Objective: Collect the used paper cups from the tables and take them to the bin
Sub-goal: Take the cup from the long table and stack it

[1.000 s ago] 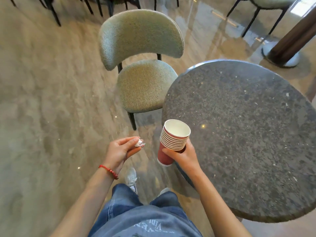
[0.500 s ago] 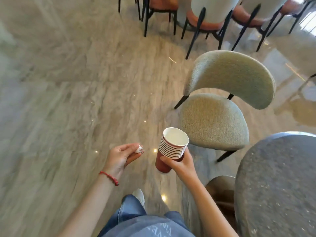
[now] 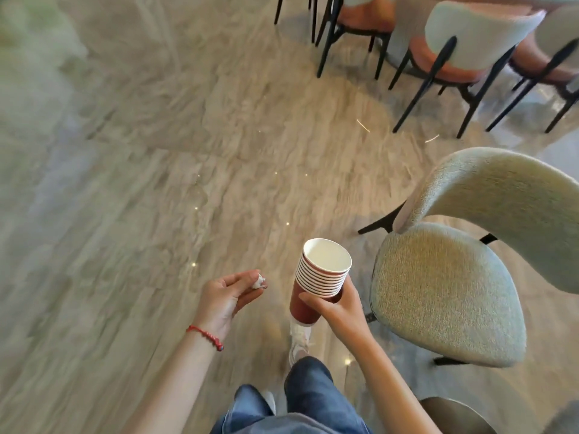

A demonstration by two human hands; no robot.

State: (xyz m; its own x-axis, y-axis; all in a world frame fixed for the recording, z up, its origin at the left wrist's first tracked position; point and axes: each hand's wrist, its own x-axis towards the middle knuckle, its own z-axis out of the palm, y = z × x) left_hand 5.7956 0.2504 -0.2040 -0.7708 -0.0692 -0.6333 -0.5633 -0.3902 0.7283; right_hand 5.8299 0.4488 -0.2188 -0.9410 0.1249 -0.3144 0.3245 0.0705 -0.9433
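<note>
- We see the stack of cups (image 3: 316,281) in our right hand (image 3: 340,308): dark red walls, white rims, white inside.
- Left of that grip, a white scrap (image 3: 258,282).
- Right of it, a speckled grey-green chair (image 3: 445,289).
- Below, blue jeans (image 3: 300,405); streaked beige floor (image 3: 156,183).

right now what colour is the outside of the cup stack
Dark red with white rims, on the cup stack; head view shows it.

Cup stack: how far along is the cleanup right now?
Done: many nested cups form one stack of red paper cups. In hand: the right hand grips it; the left hand pinches a crumpled white scrap. Left: binning; no bin in view.
</note>
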